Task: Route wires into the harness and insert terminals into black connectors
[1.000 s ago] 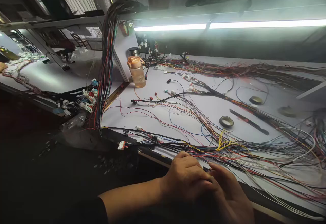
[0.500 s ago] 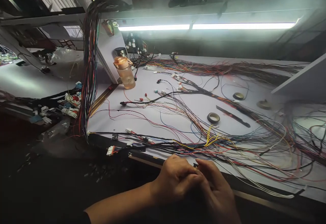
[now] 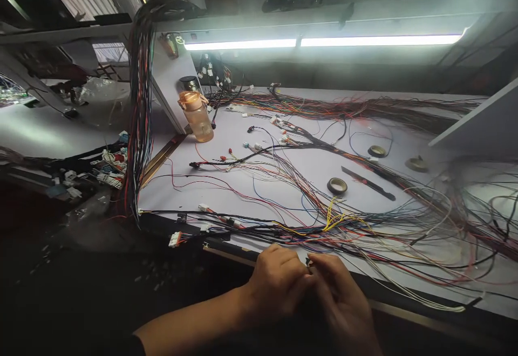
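Observation:
At the near edge of the table, my left hand is closed, its fingers curled in against my right hand. The right hand is closed too, thumb and forefinger pinched together. A small dark bit shows between the fingertips, too small and too hidden to name. Just beyond my hands lies a black-wrapped wire harness running along the table's front. Yellow wires stick up from it. A white connector with orange hangs at its left end.
Two tape rolls and a dark flat blade-like tool lie on the white table. An orange bottle stands at the left. A thick wire bundle hangs over the shelf. Loose wires spread across the right side.
My hands stay together at the table edge, with the fingertips slightly shifted and a small gap showing between them. The whole view has moved very slightly.

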Demonstrator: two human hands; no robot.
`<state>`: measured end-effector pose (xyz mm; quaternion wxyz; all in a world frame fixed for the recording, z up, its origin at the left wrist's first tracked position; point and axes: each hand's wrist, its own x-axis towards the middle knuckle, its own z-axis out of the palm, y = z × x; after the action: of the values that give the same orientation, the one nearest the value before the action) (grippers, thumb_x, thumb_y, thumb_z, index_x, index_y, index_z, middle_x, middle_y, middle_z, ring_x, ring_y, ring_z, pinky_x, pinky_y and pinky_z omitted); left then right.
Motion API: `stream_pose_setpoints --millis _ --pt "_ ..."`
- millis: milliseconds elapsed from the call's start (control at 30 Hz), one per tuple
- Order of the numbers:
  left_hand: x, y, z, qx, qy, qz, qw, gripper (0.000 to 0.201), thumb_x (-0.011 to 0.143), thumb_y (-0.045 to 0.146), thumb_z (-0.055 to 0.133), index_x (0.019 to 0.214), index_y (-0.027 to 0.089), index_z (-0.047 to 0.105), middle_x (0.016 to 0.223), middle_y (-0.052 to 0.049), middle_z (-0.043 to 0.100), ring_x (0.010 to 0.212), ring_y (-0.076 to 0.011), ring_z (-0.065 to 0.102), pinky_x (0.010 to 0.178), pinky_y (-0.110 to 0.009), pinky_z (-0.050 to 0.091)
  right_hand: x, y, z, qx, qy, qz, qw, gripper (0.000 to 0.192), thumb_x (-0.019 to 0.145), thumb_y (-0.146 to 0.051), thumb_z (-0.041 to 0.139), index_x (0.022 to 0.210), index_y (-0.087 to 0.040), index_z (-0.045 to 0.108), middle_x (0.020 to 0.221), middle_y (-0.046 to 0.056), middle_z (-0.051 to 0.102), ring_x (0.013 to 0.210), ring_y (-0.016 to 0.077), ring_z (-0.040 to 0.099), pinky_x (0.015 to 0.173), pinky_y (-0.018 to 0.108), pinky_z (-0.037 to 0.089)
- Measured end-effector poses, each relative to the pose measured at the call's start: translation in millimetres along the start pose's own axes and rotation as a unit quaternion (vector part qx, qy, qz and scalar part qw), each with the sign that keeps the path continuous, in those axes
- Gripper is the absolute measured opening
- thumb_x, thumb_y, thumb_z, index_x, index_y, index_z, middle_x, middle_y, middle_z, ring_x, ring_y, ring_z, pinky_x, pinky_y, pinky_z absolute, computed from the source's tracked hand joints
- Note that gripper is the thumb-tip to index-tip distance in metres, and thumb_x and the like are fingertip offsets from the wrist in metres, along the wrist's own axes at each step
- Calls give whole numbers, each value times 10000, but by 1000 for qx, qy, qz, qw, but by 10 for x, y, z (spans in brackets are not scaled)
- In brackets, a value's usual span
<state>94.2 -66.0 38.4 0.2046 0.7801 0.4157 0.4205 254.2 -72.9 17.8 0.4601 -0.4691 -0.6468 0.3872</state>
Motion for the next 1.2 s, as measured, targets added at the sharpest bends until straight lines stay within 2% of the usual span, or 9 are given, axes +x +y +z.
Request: stream_pose_setpoints --millis 100,333,467,633,700,867,1033,1100,1200 --pt "23 -6 -3 61 3 53 997 210 912 217 434 724 165 511 643 -26 543 622 -133 474 621 -287 354 28 -35 12 11 -4 -12 1000 188 922 -268 557 1081 -276 656 1019 32 659 929 175 640 807 240 545" --pt "31 -18 -78 8 25 21 999 121 877 134 481 763 167 502 671 -14 520 649 -126 465 635 -275 365 41 -106 4 49 6 18 999 178 907 -254 597 1065 -266 679 1029 39 660 938 173 635 793 237 544" --pt "8 3 -220 -10 -6 4 1000 104 879 125 502 790 164 541 679 -15 545 654 -124 481 638 -269 381 -2 -156 -72 92 -63 38 993 185 946 -289 531 1000 -231 698 904 45 651 827 161 622 732 242 528" --pt "-89 1 -332 -52 -35 -68 996 99 891 148 534 812 166 589 700 -20 610 667 -120 553 642 -250 422 4 -221 -293 107 -45 49 992 278 960 -321 494 805 -196 688 775 35 602 711 133 576 639 220 486" --pt "-161 -28 -328 -61 -70 -70 993 49 870 160 588 867 174 634 721 -17 659 658 -113 589 645 -237 438 52 -240 -398 84 -79 47 992 322 952 -319 509 696 -184 649 698 20 583 640 116 554 588 207 456" --pt "-466 -254 -210 -111 -168 -63 977 151 896 154 525 891 168 676 782 -49 715 723 -127 658 676 -207 492 183 -243 -521 2 -216 25 976 217 921 -323 566 805 -199 702 737 21 653 673 130 607 632 220 480" --pt "-897 -599 -18 -62 -166 -73 981 247 861 100 430 833 155 669 726 -62 696 645 -134 645 572 -189 456 214 -199 -424 -36 -229 41 972 186 867 -373 639 805 -212 710 690 -2 672 581 115 600 521 190 461" --pt "-1025 -698 25 -49 -162 -101 980 226 843 121 437 819 157 658 673 -47 671 575 -122 607 530 -183 422 243 -210 -365 -69 -243 3 968 251 896 -375 594 736 -210 694 625 -9 648 549 106 579 520 191 448" --pt "-1124 -785 35 -71 -177 -177 966 240 844 167 435 845 181 675 664 -32 669 584 -126 604 565 -192 442 327 -275 -262 -127 -290 -88 944 341 947 -368 496 692 -214 661 708 15 661 689 134 608 692 251 484"
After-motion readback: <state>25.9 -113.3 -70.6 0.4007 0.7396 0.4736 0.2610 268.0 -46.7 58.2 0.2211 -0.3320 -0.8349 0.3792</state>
